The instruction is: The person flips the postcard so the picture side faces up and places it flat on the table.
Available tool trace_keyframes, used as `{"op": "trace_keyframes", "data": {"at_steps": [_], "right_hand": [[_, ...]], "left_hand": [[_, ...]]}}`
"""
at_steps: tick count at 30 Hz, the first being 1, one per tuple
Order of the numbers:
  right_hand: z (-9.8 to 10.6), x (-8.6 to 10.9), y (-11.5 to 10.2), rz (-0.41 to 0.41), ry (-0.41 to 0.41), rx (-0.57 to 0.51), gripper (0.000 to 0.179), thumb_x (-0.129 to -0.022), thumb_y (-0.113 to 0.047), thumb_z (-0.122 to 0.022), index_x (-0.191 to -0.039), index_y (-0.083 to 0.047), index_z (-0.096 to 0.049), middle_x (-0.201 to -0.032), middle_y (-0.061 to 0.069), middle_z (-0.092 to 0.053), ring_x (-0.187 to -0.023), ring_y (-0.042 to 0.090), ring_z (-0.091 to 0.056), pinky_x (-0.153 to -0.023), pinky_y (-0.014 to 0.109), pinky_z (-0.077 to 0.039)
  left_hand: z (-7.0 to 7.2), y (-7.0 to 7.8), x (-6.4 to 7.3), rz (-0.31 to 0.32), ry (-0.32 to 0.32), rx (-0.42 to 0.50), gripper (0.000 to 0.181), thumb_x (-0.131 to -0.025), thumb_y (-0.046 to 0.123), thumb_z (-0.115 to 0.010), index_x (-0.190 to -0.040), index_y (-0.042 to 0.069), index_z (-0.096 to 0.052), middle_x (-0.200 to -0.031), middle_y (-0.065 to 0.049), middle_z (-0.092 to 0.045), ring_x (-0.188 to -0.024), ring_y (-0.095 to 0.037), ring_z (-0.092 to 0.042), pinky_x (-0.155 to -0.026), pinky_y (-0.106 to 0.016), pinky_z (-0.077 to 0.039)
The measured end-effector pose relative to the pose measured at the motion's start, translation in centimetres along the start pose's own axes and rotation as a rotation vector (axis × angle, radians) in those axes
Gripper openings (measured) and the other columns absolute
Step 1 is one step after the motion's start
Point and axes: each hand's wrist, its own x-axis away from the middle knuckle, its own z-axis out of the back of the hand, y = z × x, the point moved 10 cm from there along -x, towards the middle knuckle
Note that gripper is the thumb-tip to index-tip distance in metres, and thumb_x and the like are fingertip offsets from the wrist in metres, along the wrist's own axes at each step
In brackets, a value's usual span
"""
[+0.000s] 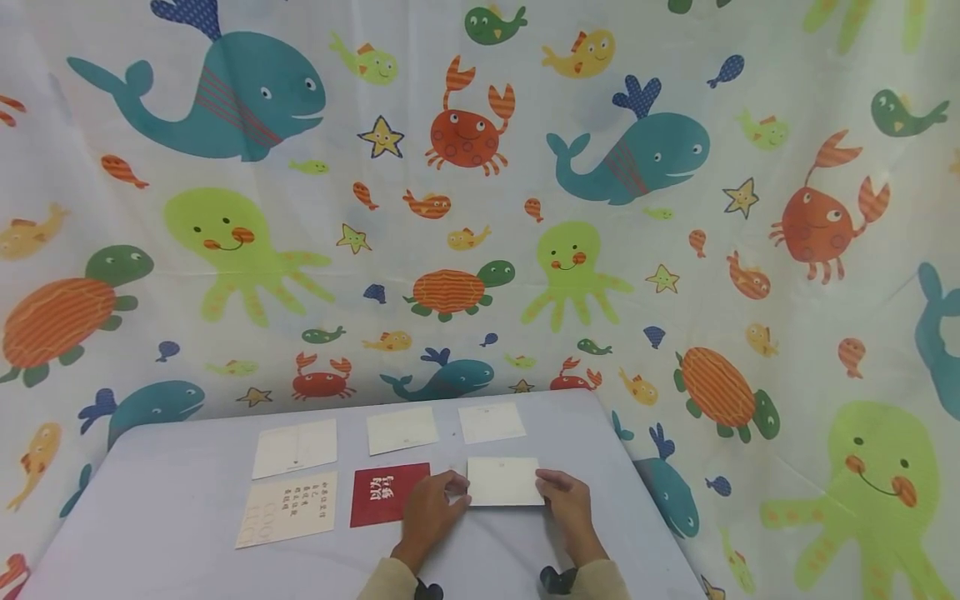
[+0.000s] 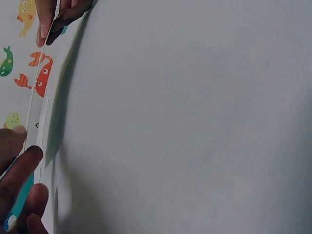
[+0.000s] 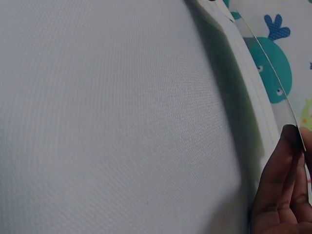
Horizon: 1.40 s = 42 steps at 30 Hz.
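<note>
A white card [image 1: 504, 482] hangs between both hands, just above the table, with a shadow beneath its near edge. My left hand [image 1: 435, 510] pinches its left end between thumb and fingers. At the opposite end, my right hand [image 1: 568, 510] grips the edge the same way. From the left wrist view the card is nearly edge-on, a thin line between the left hand [image 2: 22, 187] and the right fingers [image 2: 68, 14]. The right wrist view has the right hand [image 3: 285, 190] at the card's edge. A red card [image 1: 378, 495] with white characters lies partly behind my left hand.
Flat on the white table [image 1: 172, 517] lie a cream card [image 1: 288, 510] with printed characters and, behind it, a white card [image 1: 296, 448]. Two more pale cards [image 1: 402, 429] [image 1: 492, 422] lie farther back. A sea-animal curtain [image 1: 480, 225] hangs behind the table.
</note>
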Motion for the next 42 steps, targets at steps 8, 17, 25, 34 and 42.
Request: {"op": "trace_keyframes", "data": {"at_steps": [8, 17, 25, 34, 42], "right_hand": [[0.0, -0.2, 0.3, -0.018, -0.035, -0.029, 0.022, -0.098, -0.021, -0.075, -0.118, -0.014, -0.079, -0.131, 0.012, -0.075, -0.123, 0.032, -0.070, -0.100, 0.044, -0.057], [0.1, -0.6, 0.3, -0.003, -0.056, -0.047, 0.023, -0.099, -0.023, -0.074, -0.121, -0.015, -0.077, -0.128, 0.009, -0.076, -0.114, 0.022, -0.074, -0.094, 0.038, -0.058], [0.1, -0.5, -0.1, -0.005, -0.077, -0.029, 0.029, -0.099, -0.020, -0.072, -0.128, -0.017, -0.074, -0.143, 0.012, -0.068, -0.134, 0.034, -0.064, -0.104, 0.045, -0.056], [-0.2, -0.4, -0.4, 0.014, -0.212, -0.066, 0.036, -0.099, -0.019, -0.071, -0.134, -0.013, -0.071, -0.145, 0.014, -0.066, -0.122, 0.025, -0.070, -0.098, 0.040, -0.059], [-0.1, -0.4, -0.6, 0.018, -0.251, -0.088, 0.034, -0.102, -0.014, -0.065, -0.135, -0.010, -0.070, -0.140, 0.014, -0.069, -0.113, 0.021, -0.074, -0.094, 0.039, -0.060]], "left_hand": [[0.1, 0.1, -0.2, 0.011, -0.010, 0.039, 0.014, -0.088, 0.015, -0.085, -0.099, 0.022, -0.081, -0.100, 0.003, -0.083, -0.074, -0.004, -0.055, -0.067, -0.023, -0.044], [0.2, -0.1, -0.3, 0.041, 0.000, 0.061, 0.020, -0.087, 0.013, -0.085, -0.104, 0.024, -0.084, -0.100, 0.004, -0.081, -0.072, -0.004, -0.051, -0.063, -0.021, -0.042], [0.4, 0.0, -0.2, 0.042, -0.025, 0.090, 0.023, -0.088, 0.014, -0.085, -0.108, 0.026, -0.083, -0.102, 0.005, -0.079, -0.074, -0.004, -0.052, -0.065, -0.022, -0.043], [0.9, -0.6, 0.2, 0.068, -0.035, 0.149, 0.021, -0.091, 0.013, -0.082, -0.108, 0.025, -0.083, -0.116, 0.003, -0.080, -0.082, -0.006, -0.057, -0.071, -0.023, -0.048], [1.2, -0.6, 0.1, 0.087, -0.016, 0.138, 0.020, -0.090, 0.010, -0.081, -0.103, 0.025, -0.084, -0.112, 0.003, -0.081, -0.079, -0.005, -0.055, -0.068, -0.022, -0.045]]}}
